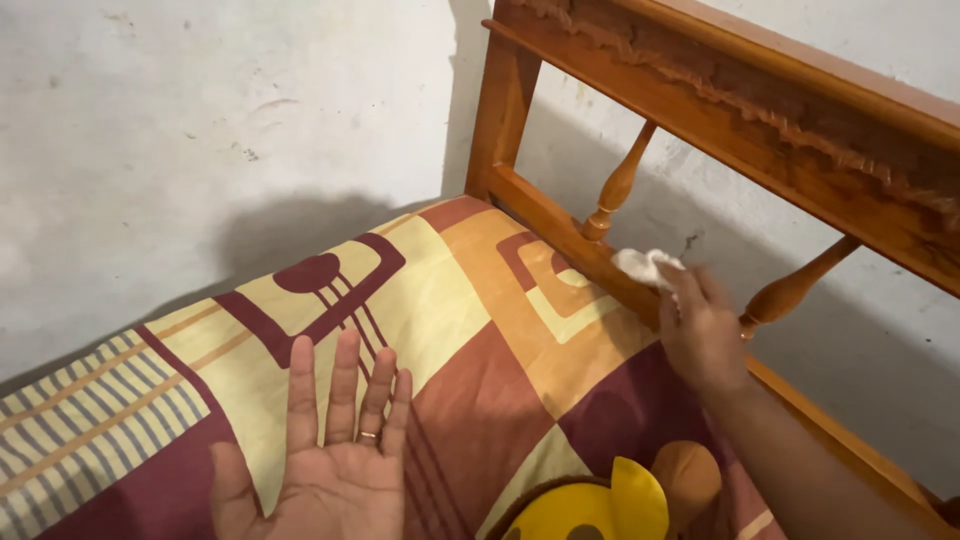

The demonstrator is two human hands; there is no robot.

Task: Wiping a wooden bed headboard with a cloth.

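My right hand (700, 330) presses a small white cloth (645, 265) against the lower rail of a carved wooden headboard (560, 225), between two turned spindles. My left hand (335, 455) is held palm up and flat over the bed, fingers straight and close together, a ring on one finger, holding nothing. Beneath both hands lies a bedsheet (450, 300) patterned in yellow, orange and maroon blocks.
A rough white wall (200, 130) runs along the bed's left side and behind the headboard. A yellow and brown soft toy (620, 500) lies on the sheet at the bottom edge. The headboard's top rail (760, 95) slants across the upper right.
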